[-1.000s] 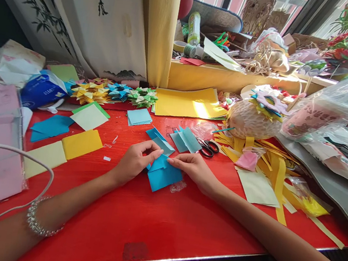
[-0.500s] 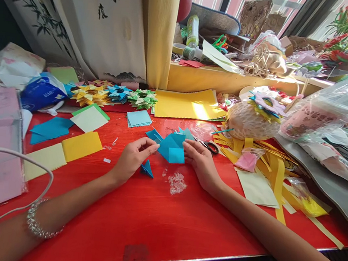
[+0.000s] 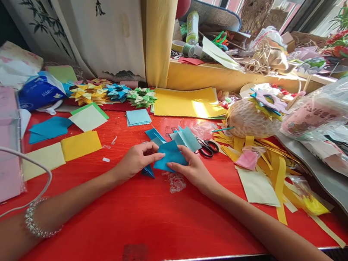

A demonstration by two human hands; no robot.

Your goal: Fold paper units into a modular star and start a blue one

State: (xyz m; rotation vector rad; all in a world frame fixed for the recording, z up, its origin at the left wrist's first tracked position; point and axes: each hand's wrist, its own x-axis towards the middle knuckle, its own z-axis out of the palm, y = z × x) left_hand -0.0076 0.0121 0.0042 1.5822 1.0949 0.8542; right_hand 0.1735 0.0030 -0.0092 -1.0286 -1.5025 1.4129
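Between my two hands is a sheet of blue folded paper [image 3: 172, 153], held a little above the red table. My left hand [image 3: 140, 157] pinches its left edge between thumb and fingers. On the right edge, my right hand [image 3: 193, 167] grips it, thumb in front. Behind it lie lighter blue folded papers [image 3: 189, 138] and a blue folded piece [image 3: 155, 136]. A small dark blue folded piece [image 3: 148, 171] rests by my left fingers, partly hidden. Just below the held paper is a patch of clear, crumbly bits [image 3: 177, 184].
Black-handled scissors [image 3: 208, 149] lie right of the papers. Blue sheets [image 3: 50, 130], a yellow sheet [image 3: 80, 146] and a pale stack [image 3: 139, 117] lie leftward. Folded paper stars [image 3: 89, 93] line the back. Yellow strips [image 3: 279, 181] spread at right. A white cable [image 3: 46, 172] crosses the left side.
The blue paper has come nearer and turned, now showing a flatter face. My right hand has shifted its hold lower on it. The scissors and lighter blue papers behind show more.
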